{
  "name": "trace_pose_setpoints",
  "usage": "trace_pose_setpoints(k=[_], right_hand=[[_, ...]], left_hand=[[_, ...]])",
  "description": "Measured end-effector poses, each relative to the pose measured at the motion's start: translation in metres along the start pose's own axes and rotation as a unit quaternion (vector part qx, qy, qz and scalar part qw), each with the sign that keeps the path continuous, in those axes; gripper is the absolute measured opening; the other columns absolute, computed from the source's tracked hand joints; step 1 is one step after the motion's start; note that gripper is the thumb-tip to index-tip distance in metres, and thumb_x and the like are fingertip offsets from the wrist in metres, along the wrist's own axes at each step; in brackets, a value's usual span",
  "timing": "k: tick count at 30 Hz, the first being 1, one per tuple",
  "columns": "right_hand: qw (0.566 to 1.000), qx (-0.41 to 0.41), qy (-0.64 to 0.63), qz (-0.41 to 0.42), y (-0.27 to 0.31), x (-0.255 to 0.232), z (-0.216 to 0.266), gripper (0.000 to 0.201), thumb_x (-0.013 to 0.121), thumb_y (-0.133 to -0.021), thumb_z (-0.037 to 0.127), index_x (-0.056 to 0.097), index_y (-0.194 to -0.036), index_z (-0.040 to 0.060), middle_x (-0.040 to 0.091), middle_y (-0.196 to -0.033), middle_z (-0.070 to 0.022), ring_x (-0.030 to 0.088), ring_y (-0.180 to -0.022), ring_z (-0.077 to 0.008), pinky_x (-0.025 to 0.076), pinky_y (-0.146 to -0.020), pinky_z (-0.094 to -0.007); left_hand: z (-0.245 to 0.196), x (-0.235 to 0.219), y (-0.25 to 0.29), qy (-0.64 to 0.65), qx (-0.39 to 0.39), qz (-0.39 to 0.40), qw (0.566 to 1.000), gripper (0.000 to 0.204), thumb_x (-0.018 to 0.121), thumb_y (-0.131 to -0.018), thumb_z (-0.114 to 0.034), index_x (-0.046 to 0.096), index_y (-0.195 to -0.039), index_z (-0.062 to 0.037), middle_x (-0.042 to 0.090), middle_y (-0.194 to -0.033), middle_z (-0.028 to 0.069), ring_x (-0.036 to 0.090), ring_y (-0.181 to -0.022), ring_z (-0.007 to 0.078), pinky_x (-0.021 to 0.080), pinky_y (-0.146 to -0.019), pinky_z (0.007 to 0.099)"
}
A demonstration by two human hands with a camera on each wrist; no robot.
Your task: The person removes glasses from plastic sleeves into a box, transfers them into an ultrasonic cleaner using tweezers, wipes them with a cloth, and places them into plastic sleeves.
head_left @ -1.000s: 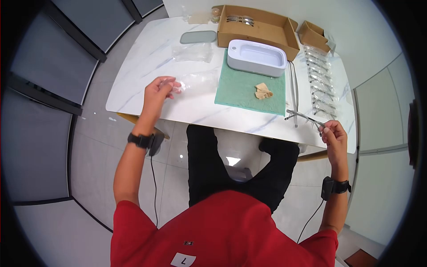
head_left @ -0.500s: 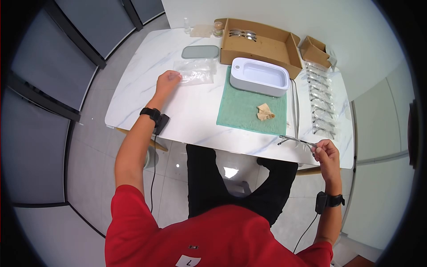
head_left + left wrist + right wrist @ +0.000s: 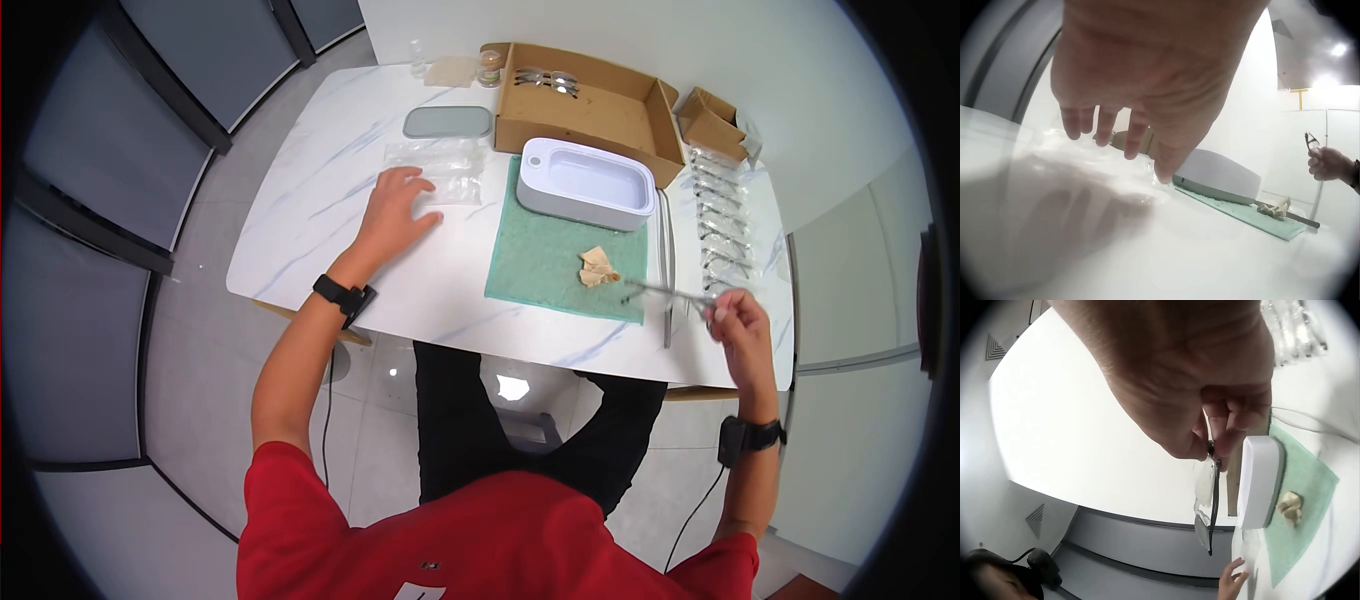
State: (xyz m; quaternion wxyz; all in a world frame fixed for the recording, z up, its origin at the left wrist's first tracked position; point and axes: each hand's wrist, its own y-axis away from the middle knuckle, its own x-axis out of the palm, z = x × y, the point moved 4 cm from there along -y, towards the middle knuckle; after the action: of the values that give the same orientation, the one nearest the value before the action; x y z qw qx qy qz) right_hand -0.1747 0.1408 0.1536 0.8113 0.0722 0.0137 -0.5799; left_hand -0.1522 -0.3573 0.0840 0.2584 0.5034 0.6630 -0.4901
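My left hand (image 3: pixel 395 220) hovers with spread fingers just at the left edge of some clear plastic bags (image 3: pixel 460 188) on the table; nothing is in its grasp. In the left wrist view, its fingers (image 3: pixel 1138 134) point down over the crinkled plastic. Between thumb and fingertips, my right hand (image 3: pixel 742 335) pinches a pair of glasses (image 3: pixel 1204 506) by one end. Blurred in the head view, they extend leftward over the table's right part, toward a green towel (image 3: pixel 540 275). On that towel lie a crumpled beige cloth (image 3: pixel 597 268) and a white-and-grey basin-shaped device (image 3: pixel 590 212).
Behind the device stands a cardboard tray (image 3: pixel 565 130) holding several glasses (image 3: pixel 548 82). Several bagged glasses (image 3: pixel 722 220) line the right side, below a small carton (image 3: pixel 712 120). A grey lid (image 3: pixel 448 122), a jar (image 3: pixel 489 68) and grey strips (image 3: pixel 667 260) also lie around.
My left hand has carried a clear bag onto the other plastic, let go of it and spread its fingers. The right hand still holds the glasses, now swung slightly up toward the towel.
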Motion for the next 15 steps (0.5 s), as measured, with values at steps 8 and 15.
trace_pose_setpoints(k=[8, 15], right_hand=[[0.993, -0.059, 0.1, 0.028, -0.163, 0.024, 0.084, 0.018, 0.064, -0.092, 0.019, 0.063, -0.102, 0.0045, 0.063, -0.087, 0.0, 0.05, -0.07, -0.0036, 0.04, -0.063, -0.0191], [0.982, 0.011, 0.156, 0.111, -0.331, 0.073, 0.057, 0.009, 0.066, -0.091, 0.013, 0.064, -0.097, 0.0081, 0.067, -0.085, 0.0001, 0.057, -0.07, -0.0035, 0.038, -0.054, -0.0168]], left_hand=[[0.004, 0.015, -0.001, -0.033, -0.013, 0.101, 0.994, 0.05, 0.076, -0.077, -0.022, 0.062, -0.122, -0.0035, 0.046, -0.143, 0.019, 0.033, -0.14, 0.0382, 0.035, -0.111, 0.0468], [-0.054, -0.026, 0.047, 0.036, 0.016, 0.01, 0.999, 0.059, 0.08, -0.073, -0.014, 0.057, -0.126, -0.0011, 0.044, -0.145, 0.0198, 0.031, -0.142, 0.0414, 0.032, -0.114, 0.0483]])
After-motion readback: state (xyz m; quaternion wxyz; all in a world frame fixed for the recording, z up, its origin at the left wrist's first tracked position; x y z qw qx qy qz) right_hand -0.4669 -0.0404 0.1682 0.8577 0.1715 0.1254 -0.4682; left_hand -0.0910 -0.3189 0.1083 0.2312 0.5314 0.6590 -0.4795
